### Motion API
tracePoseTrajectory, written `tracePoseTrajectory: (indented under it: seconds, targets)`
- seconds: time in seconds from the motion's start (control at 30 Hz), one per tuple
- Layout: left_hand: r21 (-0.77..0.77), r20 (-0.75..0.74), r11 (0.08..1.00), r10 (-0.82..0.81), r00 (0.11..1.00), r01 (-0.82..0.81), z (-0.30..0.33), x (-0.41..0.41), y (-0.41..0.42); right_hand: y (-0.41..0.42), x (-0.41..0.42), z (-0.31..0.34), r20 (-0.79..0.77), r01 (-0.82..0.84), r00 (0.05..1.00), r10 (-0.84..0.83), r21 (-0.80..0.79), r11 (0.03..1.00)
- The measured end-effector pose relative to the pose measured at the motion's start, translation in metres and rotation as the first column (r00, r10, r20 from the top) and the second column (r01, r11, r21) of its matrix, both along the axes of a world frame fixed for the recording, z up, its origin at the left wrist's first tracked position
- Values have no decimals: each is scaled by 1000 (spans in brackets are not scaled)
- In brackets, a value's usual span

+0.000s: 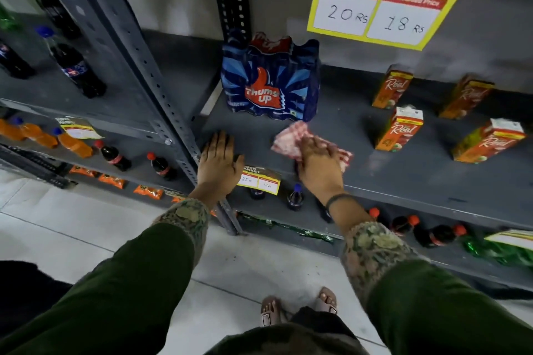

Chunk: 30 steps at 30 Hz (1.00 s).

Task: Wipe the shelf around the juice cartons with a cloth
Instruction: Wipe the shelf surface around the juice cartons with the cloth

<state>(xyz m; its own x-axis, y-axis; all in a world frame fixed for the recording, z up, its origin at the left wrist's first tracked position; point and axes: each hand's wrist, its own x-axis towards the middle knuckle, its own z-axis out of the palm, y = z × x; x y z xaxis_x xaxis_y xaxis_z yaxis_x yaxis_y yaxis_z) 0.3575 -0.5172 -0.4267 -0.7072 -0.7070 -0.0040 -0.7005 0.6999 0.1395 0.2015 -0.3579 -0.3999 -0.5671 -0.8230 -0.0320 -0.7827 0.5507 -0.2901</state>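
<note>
A red-and-white checked cloth (291, 135) lies pressed on the grey metal shelf (403, 170), just in front of a blue Thums Up multipack (269, 81). My right hand (318, 164) rests on top of the cloth and holds it against the shelf. At the shelf's front left corner, beside the upright post, my left hand (219, 161) lies flat with fingers together and holds nothing. Several orange Real juice cartons stand to the right: one nearest the cloth (401, 130), one behind it (390, 86), others further right (487, 143) (467, 96).
A slotted grey post (161, 112) divides this bay from the left one, which holds dark cola bottles (75, 66). A yellow price sign (383, 6) hangs above. A small price tag (261, 180) clips to the shelf edge. Lower shelves carry bottles (295, 197). My sandalled feet (300, 308) stand on white tiles.
</note>
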Motion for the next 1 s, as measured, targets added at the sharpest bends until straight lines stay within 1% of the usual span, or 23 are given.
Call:
tracePoseTrajectory:
  seconds: [0.07,0.1,0.13,0.2,0.27,0.3,0.33,0.4,0.47,0.5,0.53,0.57,0.6,0.63,0.7,0.73,0.77,0.8,0.83,0.87,0.9,0.93,1.0]
  targets:
    - [12,1,1000,-1,1000,1,3,-1,0,10,11,2,28,-177,984,178,-32,984]
    - [20,11,1000,1,1000,-2,3,-2,0,24,14,2,42,-211,976,214,-68,975]
    - [28,24,1000,7,1000,-8,4,-3,0,40,13,0,44,-195,979,201,-108,975]
    - [34,37,999,26,999,-27,7,-5,2,65,-1,0,-35,-64,998,59,-165,984]
    - [51,47,996,66,997,-68,12,-11,8,69,-21,0,-92,68,992,-82,-146,987]
    - [68,53,992,98,994,-102,15,-15,12,63,-29,0,-80,87,992,-96,-115,990]
    - [80,47,988,132,990,-135,18,-20,19,57,-34,-1,-64,51,996,-57,-85,995]
    - [77,-12,984,161,987,-160,23,-33,37,52,-37,-4,-44,-104,994,101,-50,993]
    - [55,-86,990,134,987,-130,25,-51,59,70,-35,-7,-6,-251,968,251,-75,965]
    - [49,-110,993,114,987,-109,26,-60,72,88,-35,-8,28,-293,955,297,-95,951]
    - [48,-124,995,94,988,-88,27,-69,85,108,-36,-6,64,-301,949,310,-118,946]
    - [47,-131,997,69,989,-64,28,-78,99,130,-40,-1,91,-272,953,288,-157,949]
    - [45,-135,998,44,990,-38,28,-88,113,154,-47,6,109,-201,968,228,-218,955]
    - [45,-138,999,22,990,-16,29,-97,125,177,-55,13,119,-100,983,141,-293,951]
    - [54,-151,999,0,988,8,30,-115,147,222,-76,26,107,112,991,-76,-399,910]
    - [68,-155,998,3,988,8,29,-124,157,239,-87,29,85,206,979,-188,-409,889]
    - [89,-152,996,12,988,2,27,-132,165,251,-98,31,58,290,955,-290,-384,877]
    - [112,-138,994,25,990,-9,23,-138,171,255,-108,30,34,355,931,-365,-325,876]
    - [122,-103,992,33,994,-20,18,-143,177,253,-115,25,4,366,926,-377,-252,896]
    - [110,-54,994,33,998,-27,12,-145,181,249,-117,21,-21,304,949,-314,-189,934]
    - [87,-2,996,29,1000,-29,7,-146,183,244,-115,16,-17,194,980,-198,-136,972]
    - [69,32,997,27,999,-29,4,-146,184,238,-111,10,-10,65,998,-66,-115,991]
    - [74,58,997,28,998,-32,4,-145,182,232,-99,8,-13,-144,990,143,-149,978]
